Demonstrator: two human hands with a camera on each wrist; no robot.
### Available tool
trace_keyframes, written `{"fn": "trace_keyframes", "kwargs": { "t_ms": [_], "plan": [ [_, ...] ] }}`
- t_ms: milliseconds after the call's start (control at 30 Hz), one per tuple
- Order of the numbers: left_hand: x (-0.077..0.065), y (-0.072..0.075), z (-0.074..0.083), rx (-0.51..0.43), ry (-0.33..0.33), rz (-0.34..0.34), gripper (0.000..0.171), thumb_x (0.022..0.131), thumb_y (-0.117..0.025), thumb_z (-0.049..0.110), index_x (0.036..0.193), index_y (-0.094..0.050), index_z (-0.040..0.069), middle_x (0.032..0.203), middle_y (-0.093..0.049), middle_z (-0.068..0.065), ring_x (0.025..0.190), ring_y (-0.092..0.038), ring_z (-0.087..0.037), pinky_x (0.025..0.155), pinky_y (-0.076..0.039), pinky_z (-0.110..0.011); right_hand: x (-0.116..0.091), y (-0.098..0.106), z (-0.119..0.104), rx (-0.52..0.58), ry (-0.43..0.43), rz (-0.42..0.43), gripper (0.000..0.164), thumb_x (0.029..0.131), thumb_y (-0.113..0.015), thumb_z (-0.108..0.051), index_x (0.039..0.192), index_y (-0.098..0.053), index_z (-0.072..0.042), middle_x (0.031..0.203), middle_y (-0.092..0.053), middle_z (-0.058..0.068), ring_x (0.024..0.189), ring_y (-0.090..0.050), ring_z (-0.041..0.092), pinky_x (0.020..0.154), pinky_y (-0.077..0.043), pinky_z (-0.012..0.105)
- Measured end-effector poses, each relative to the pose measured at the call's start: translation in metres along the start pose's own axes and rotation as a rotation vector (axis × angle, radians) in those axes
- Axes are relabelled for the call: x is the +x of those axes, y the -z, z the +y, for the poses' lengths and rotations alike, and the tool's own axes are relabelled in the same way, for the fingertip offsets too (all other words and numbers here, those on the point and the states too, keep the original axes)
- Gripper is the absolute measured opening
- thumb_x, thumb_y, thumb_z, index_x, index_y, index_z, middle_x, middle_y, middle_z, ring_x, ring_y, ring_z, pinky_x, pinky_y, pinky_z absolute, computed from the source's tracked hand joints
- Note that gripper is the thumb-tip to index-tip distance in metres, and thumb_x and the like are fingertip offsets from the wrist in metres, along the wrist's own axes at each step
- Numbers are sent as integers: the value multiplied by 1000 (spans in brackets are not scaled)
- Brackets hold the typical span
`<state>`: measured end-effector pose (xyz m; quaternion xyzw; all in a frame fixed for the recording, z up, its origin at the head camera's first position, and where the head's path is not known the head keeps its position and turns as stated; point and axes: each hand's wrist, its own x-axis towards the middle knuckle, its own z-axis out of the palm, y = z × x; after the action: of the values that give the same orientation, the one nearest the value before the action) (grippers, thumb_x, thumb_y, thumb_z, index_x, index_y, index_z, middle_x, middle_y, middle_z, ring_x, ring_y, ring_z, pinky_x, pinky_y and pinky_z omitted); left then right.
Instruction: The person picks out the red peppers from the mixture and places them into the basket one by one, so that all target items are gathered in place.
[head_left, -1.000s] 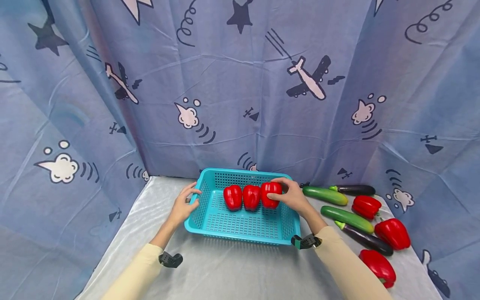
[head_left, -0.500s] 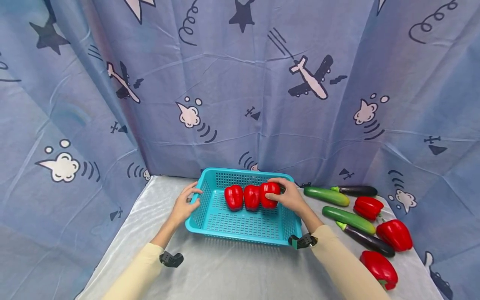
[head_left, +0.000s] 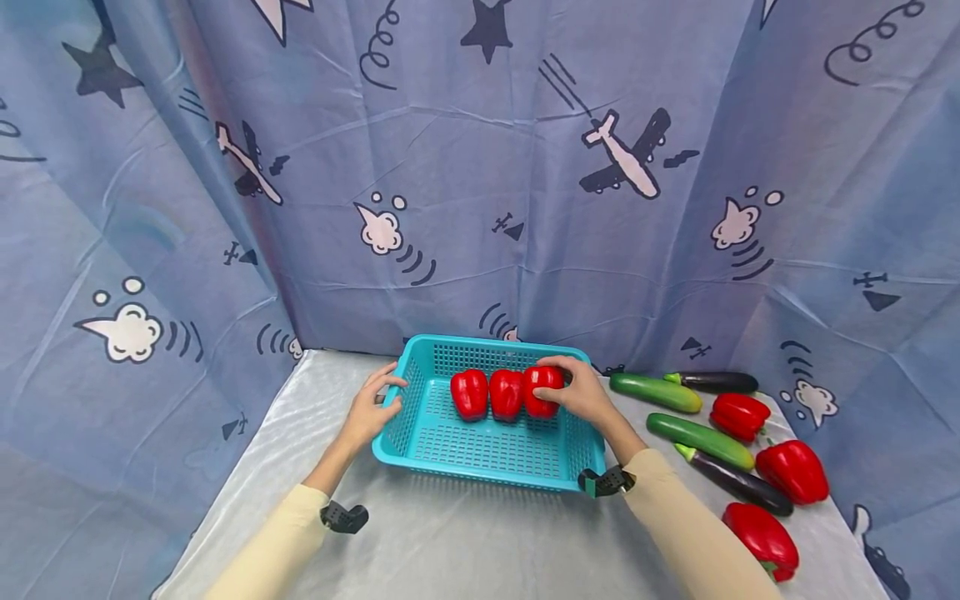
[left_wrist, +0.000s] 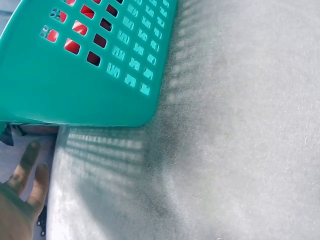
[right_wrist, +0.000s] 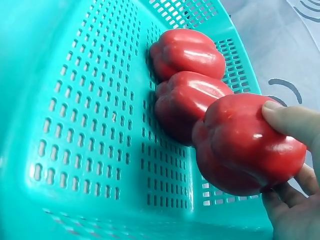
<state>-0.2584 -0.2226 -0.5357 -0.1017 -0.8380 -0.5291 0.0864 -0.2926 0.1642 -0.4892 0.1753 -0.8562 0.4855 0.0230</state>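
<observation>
My right hand [head_left: 585,392] grips a red bell pepper [right_wrist: 247,145] between thumb and fingers. That pepper is at the right end of a row inside the turquoise plastic basket [head_left: 480,477]. Beside it, the middle pepper [head_left: 506,395] appears to touch it, and another pepper [head_left: 469,395] sits at the row's left end. At the basket's left rim is my left hand [head_left: 367,410], its fingers extended and spread. From the left wrist view, two of its fingers [left_wrist: 37,187] show near the basket's outer wall [left_wrist: 65,95]; whether they touch the rim I cannot tell.
Right of the basket on the white-covered table [head_left: 465,542] lie zucchini [head_left: 701,440], eggplants [head_left: 735,479] and more red peppers [head_left: 792,472]. A blue patterned curtain [head_left: 450,208] stands close behind and at both sides.
The right hand and its pepper shifted slightly left towards the middle pepper, then hardly moved relative to the basket. My left hand stays at the left rim. The head view drifts slightly.
</observation>
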Motion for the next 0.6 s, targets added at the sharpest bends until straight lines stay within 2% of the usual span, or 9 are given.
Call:
{"fn": "trace_keyframes", "kwargs": {
  "t_ms": [367,600],
  "plan": [
    [1,0,0,6,-1,6,26,92,-64,-8,117,-67,-4,156,-39,-18,140,-38,-37,98,-44,-58,5,9,5,-86,-1,-10,47,81,-87,-9,123,-70,0,125,-62,21,108,-61,38,84,-56,49],
    [1,-1,-1,2,4,4,26,92,-64,-9,117,-66,-4,157,-38,-17,140,-38,-38,99,-43,-58,8,10,5,-120,-45,-27,47,81,-88,-12,124,-70,-5,130,-61,20,112,-59,39,84,-56,50]
  ]
}}
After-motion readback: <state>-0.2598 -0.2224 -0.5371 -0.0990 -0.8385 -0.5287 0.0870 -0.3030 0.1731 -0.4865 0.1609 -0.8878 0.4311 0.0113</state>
